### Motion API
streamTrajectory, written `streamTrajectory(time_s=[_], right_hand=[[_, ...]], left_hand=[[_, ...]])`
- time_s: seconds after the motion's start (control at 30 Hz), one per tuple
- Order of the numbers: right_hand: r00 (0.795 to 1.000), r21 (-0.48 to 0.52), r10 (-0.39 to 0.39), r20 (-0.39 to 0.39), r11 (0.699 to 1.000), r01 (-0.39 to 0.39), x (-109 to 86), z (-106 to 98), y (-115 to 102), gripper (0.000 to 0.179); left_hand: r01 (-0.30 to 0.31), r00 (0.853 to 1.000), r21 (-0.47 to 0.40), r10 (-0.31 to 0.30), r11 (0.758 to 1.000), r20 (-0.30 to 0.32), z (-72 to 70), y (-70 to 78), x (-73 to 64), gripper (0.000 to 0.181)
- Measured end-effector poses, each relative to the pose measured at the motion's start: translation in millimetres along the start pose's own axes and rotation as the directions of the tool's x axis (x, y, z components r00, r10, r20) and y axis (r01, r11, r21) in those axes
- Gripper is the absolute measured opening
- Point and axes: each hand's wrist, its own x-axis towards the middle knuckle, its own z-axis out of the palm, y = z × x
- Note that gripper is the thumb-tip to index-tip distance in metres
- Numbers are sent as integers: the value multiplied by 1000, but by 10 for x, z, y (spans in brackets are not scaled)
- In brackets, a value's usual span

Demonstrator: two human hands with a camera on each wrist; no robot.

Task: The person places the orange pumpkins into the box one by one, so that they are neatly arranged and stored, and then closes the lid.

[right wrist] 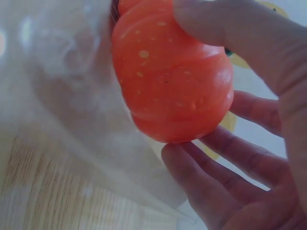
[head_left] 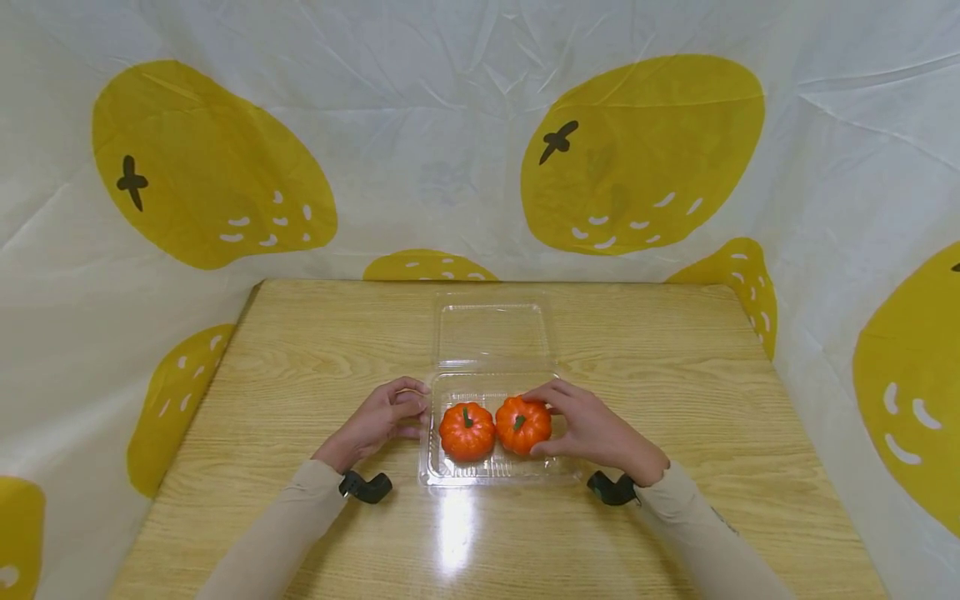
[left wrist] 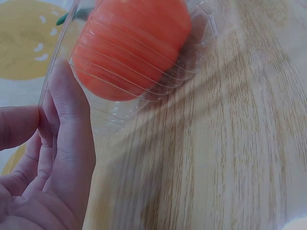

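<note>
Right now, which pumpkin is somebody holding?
The right orange pumpkin: the right hand has its grip on it. The left orange pumpkin sits in the clear plastic clamshell with no fingers on it.

The left pumpkin [head_left: 462, 443] and right pumpkin [head_left: 517, 440] are orange, green-stemmed — container [head_left: 491, 481] clear, surface [head_left: 337, 333] yellowish wood-grain, cloth [head_left: 435, 183] white with mustard-yellow fruit prints [head_left: 217, 167] — sleeves [head_left: 273, 529] beige.

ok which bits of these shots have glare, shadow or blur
Head view: a white glare streak on the table, just in front of the clear container; left wrist view: soft, dark shadows across the wood, plus a bright patch in the bottom right corner; right wrist view: the container looks hazy and blurred, while the nearer pumpkin looks sharper.
</note>
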Motion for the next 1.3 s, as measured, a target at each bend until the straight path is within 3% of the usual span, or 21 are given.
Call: streamTrajectory(time_s=[0.6, 0.97, 1.3], right_hand=[[996, -104, 37, 77, 994, -29, 62, 9, -21, 66], [997, 1, 25, 73, 1000, -25, 36, -31, 42, 66], [996, 82, 74, 40, 994, -77, -3, -98, 70, 70]], left_hand=[[-12, 1000, 1, 12, 1000, 2, 20, 26, 4, 35], [-7, 1000, 18, 7, 1000, -10, 30, 28, -6, 25], [-9, 1000, 2, 9, 1000, -6, 45, 39, -9, 24]])
